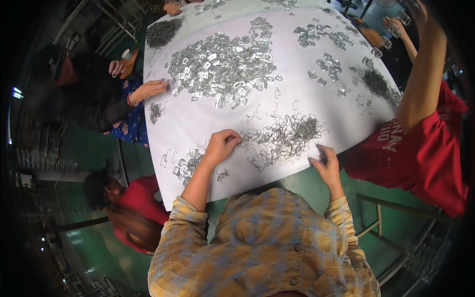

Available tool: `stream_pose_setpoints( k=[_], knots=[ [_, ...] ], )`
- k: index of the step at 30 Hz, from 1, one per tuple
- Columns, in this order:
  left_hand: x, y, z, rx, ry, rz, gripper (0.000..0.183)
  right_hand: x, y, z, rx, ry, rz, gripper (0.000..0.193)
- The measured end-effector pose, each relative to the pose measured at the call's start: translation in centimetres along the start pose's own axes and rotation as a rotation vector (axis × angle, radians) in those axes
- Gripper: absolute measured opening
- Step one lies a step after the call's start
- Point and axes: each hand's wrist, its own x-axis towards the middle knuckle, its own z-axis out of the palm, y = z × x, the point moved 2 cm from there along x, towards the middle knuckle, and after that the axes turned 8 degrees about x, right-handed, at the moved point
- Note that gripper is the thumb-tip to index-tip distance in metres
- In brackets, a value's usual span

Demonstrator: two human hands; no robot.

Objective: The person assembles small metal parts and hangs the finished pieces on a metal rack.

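Note:
A loose pile of thin, bent wire hooks [279, 141] lies on the white-covered table [198, 126] in front of me. At the pile's left edge, my left hand [222, 147] is closed in a pinch, its thumb and forefinger on a wire hook. My right hand [328, 168] is at the near right side of the pile, over the table edge. Its thumb and fingers are apart, with nothing seen between them. Beside my left forearm sits a small heap of flat silver metal buckles [187, 166], with a little clump of hooks [223, 175] close by.
A large heap of buckles [222, 67] covers the table's far middle. Dark hook piles [163, 33] lie at the far left and right. A co-worker's hand [151, 90] reaches in from the left. At right, a red-shirted person [415, 143] raises an arm beside hanging metal pieces [384, 42].

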Motion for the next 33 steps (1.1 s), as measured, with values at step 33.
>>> stream_pose_setpoints(
  k=[33],
  knots=[
    [1.1,1.3,2.9,0.764,0.146,-0.001,0.004,13.1,4.6,-2.6,-0.311,0.464,-0.095,0.032]
  ],
)
